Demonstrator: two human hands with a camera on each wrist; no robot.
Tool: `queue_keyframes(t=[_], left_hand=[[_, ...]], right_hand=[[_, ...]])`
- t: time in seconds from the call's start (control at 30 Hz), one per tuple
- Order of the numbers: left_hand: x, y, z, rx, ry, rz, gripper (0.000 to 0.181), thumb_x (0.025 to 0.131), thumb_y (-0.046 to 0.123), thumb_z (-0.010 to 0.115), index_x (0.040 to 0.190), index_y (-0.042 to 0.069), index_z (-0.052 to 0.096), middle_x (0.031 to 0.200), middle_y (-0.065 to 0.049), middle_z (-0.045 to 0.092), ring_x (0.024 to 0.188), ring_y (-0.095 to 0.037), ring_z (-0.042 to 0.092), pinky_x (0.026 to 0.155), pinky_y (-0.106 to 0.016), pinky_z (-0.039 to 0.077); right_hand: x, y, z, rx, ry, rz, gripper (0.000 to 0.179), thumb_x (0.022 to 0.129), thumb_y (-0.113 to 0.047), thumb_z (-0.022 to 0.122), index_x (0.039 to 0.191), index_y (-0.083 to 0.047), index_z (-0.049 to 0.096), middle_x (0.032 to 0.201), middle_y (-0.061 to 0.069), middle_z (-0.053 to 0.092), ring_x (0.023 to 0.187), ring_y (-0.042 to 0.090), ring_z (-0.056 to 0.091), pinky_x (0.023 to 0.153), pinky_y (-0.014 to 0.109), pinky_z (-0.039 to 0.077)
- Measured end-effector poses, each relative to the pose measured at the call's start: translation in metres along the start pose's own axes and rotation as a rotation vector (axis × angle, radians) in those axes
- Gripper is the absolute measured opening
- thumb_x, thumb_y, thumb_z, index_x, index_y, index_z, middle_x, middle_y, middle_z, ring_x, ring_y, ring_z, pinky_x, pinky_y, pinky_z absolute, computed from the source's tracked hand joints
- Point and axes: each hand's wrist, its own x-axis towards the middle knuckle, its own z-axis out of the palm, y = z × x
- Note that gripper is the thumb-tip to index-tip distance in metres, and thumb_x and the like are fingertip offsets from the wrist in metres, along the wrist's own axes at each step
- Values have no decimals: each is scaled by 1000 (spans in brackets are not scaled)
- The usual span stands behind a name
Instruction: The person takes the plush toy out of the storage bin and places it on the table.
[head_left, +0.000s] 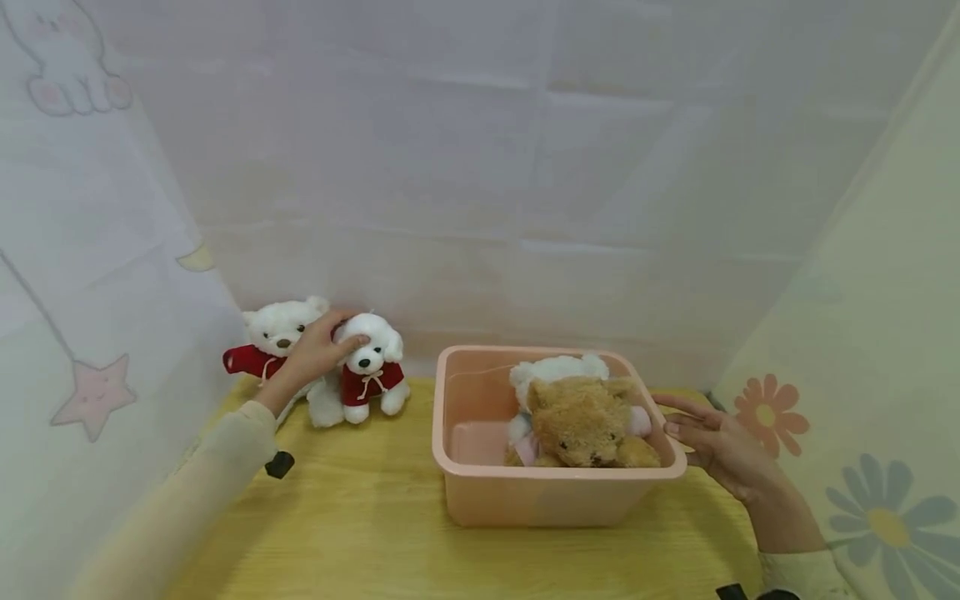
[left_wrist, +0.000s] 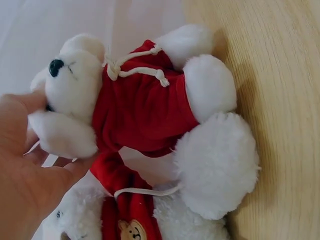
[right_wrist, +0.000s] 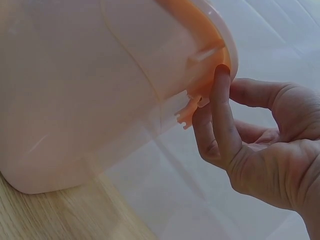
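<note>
With its fingers around the head, my left hand [head_left: 313,350] grips a white plush dog [head_left: 372,382] in a red hoodie. The dog sits upright on the table; in the left wrist view its feet [left_wrist: 210,87] face the wood. Beside it, partly behind my hand and forearm, is a white teddy bear [head_left: 279,327] in a red top. My right hand [head_left: 731,454] holds the right rim of a pink plastic bin [head_left: 540,500]; in the right wrist view the fingers [right_wrist: 225,115] curl under the rim. Inside lie a tan plush toy [head_left: 581,417] and a white one [head_left: 557,368].
The yellowish wooden table [head_left: 360,500] carries the bin and the plush toys. Pale fabric walls [head_left: 525,167] with printed pictures enclose it at the back and on both sides. A small black object [head_left: 280,464] shows by the left sleeve.
</note>
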Motion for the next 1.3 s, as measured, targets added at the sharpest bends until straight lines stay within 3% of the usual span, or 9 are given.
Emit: queue_keyframes(t=[0.3, 0.53, 0.77, 0.93, 1.13, 1.3], left_hand=[[-8, -7, 5, -72, -87, -102, 79, 94, 54, 69, 156, 15, 38, 153, -16, 41, 135, -40, 42, 103, -61, 38], [-7, -2, 2, -86, -111, -77, 78, 96, 49, 69, 157, 13, 35, 154, -16, 38, 136, -39, 41, 103, -62, 39], [-4, 25, 2, 67, -60, 74, 72, 95, 35, 75, 153, 8, 43, 151, -18, 41, 138, -41, 36, 105, -65, 33], [-2, 59, 15, 139, -22, 234, 70, 92, 32, 78, 151, 12, 47, 150, -13, 44, 139, -37, 35, 107, -66, 27], [-3, 111, 37, 90, -80, 428, 69, 91, 24, 78, 151, 12, 47, 147, -11, 49, 138, -32, 40, 108, -62, 31], [-3, 149, 59, 63, -220, 524, 65, 95, 31, 74, 151, 14, 46, 148, -5, 49, 137, -26, 42, 108, -57, 34]], right_hand=[[-1, -3, 0, 1, 4, 14, 54, 109, 3, 37, 161, 1, 21, 132, 12, 59, 116, 30, 64, 89, 49, 55], [1, -6, -3, -29, 52, 18, 57, 109, 0, 42, 161, 2, 19, 139, 7, 55, 119, 29, 62, 91, 50, 53], [6, -5, 2, -33, 62, 5, 55, 108, 1, 44, 159, 4, 23, 137, 8, 58, 116, 28, 64, 90, 48, 54], [7, -3, 2, -31, 56, -4, 52, 109, 0, 44, 159, 0, 30, 137, 8, 58, 117, 27, 64, 89, 47, 55], [9, -4, 1, -44, 65, 3, 53, 109, -1, 44, 159, 0, 29, 137, 8, 57, 116, 28, 64, 90, 49, 54], [8, -2, 2, -23, 53, -4, 52, 108, 0, 44, 159, -2, 31, 138, 8, 57, 115, 29, 65, 90, 48, 54]])
